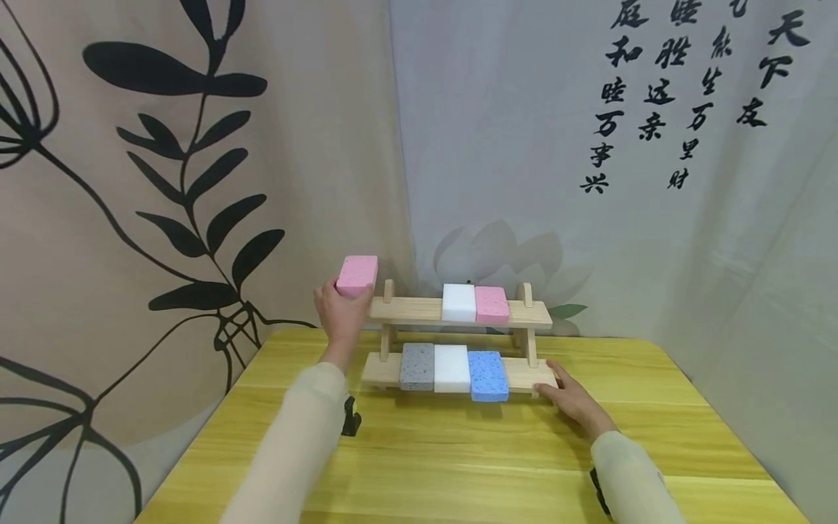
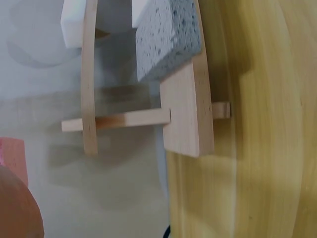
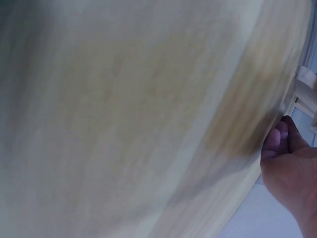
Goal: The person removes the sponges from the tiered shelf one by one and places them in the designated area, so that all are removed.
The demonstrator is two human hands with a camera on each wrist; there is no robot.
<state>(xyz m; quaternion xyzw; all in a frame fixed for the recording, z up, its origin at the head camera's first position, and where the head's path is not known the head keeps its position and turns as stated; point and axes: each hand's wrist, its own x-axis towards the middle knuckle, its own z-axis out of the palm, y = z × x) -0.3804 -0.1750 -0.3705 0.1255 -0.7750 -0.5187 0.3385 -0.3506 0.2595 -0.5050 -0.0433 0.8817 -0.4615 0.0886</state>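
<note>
My left hand (image 1: pixel 343 314) grips a pink sponge (image 1: pixel 358 274) above the left end of the upper board of a two-tier wooden rack (image 1: pixel 409 309). In the left wrist view only a bit of that pink sponge shows at the left edge, beside a blurred part of the hand. My right hand (image 1: pixel 576 402) holds the right end of the rack's lower board, thumb in front and fingers at the far side. A white sponge (image 1: pixel 459 303) and another pink sponge (image 1: pixel 492 304) stand side by side on the upper board. The lower board bears a grey speckled sponge (image 1: pixel 417 367), a white sponge (image 1: pixel 452 368) and a blue sponge (image 1: pixel 488 375).
The rack stands near the back of a yellow wood-grain table (image 1: pixel 419 466). Behind it hangs a printed curtain (image 1: pixel 484 145) with dark leaves and written characters. Black straps (image 1: pixel 350 417) show at both wrists.
</note>
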